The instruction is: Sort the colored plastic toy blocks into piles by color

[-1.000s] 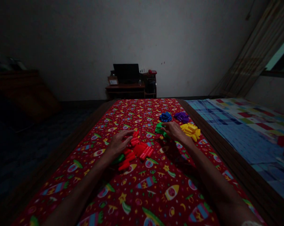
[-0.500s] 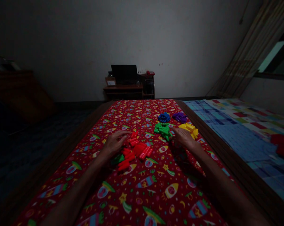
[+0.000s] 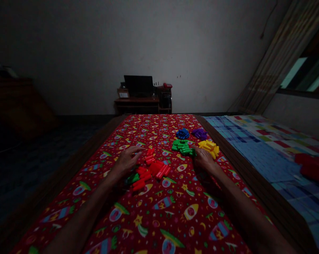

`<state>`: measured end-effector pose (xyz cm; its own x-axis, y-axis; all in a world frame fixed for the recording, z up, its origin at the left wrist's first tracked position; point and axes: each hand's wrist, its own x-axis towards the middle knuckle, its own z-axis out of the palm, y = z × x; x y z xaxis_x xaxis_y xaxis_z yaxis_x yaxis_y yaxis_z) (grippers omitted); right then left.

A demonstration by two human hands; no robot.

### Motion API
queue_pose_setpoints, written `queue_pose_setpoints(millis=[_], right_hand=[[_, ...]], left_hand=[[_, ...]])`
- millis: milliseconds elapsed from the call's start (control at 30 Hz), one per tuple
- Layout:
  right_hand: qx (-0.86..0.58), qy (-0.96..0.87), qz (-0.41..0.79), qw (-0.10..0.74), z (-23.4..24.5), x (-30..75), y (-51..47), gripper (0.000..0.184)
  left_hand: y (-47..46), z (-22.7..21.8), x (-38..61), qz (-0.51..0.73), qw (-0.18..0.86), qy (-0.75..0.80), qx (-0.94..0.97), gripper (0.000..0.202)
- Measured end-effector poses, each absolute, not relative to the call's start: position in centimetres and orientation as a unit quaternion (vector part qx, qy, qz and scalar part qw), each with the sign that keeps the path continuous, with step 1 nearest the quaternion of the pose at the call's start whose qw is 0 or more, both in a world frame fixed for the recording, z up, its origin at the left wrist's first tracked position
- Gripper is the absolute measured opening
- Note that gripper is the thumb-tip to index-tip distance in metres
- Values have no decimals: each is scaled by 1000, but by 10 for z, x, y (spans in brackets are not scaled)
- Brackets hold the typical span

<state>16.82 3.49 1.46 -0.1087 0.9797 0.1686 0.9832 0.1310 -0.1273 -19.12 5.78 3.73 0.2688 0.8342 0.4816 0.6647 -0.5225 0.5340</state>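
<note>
My left hand [image 3: 127, 160] is open, its fingers stretched over the left side of a loose pile of red plastic pieces [image 3: 156, 167]. Beneath that palm, beside the red ones, lie a few green pieces [image 3: 133, 179], partly in shadow. At the right edge of a green pile [image 3: 182, 146], my right hand [image 3: 204, 160] has its fingers bent around a green plastic piece [image 3: 193, 152]; the fingertips are small and dark here. Just beyond this hand sits a yellow pile [image 3: 209, 147].
Behind the green pile lie a blue pile [image 3: 182, 133] and a purple pile [image 3: 199, 133]. A red patterned cloth [image 3: 159, 222] covers the table. A bed with checked bedding [image 3: 265, 155] stands on the right. Against the wall is a desk [image 3: 137, 100] with a monitor [image 3: 138, 84].
My right hand has drawn its fingers in at the green pile's edge, and the green pieces there sit closer together. My left hand has hardly moved. The view has shifted slightly.
</note>
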Motion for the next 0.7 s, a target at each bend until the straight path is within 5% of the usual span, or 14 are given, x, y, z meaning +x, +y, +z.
queue_pose_setpoints(millis=[167, 700], right_hand=[[-625, -753, 72, 191, 10, 167, 59, 59], [-556, -799, 16, 228, 6, 166, 63, 51]], left_hand=[[58, 37, -188, 373, 119, 460, 797, 34], [60, 35, -208, 250, 134, 495, 821, 43]])
